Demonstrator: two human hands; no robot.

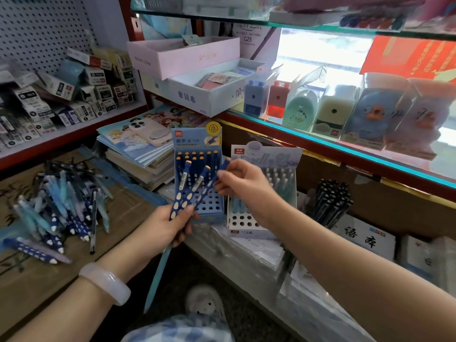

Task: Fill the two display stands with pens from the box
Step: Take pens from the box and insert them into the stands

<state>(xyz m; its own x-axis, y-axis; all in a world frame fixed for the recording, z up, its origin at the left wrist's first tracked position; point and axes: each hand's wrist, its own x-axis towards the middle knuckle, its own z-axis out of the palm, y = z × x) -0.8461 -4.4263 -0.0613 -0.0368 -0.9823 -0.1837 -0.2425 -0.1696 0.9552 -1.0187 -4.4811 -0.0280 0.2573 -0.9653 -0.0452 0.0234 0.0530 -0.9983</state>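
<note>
1. Crowding the far left, a white pegboard shelf [74, 129] carries a jumble of small black-and-white refill boxes [61, 99], and a stack of cartoon-covered notebooks [138, 144] with a pale pink phone [150, 134] on top sits just left of the stands.
2. Standing at the centre, the blue cardboard display stand [197, 169] has dark blue pens with orange caps filling its far rows, while its near holes are open.
3. Just right of it, the white cardboard display stand [261, 193] holds pale pens in its far rows; its near holes show empty.
4. A loose heap of dark blue and light blue pens [61, 206] lies on the flattened brown cardboard box [111, 230] at the left.
5. A bundle of black pens [333, 201] leans to the right of the white stand.
6. The left hand [167, 228], a pale bangle [104, 283] on its wrist, has its fingers wrapped around several dotted dark blue pens [187, 191] and one light blue pen [160, 267] pointing down.
7. The right hand [246, 181] pinches the upper end of one dark blue pen [217, 176] between thumb and fingers, in front of the blue stand.
</note>
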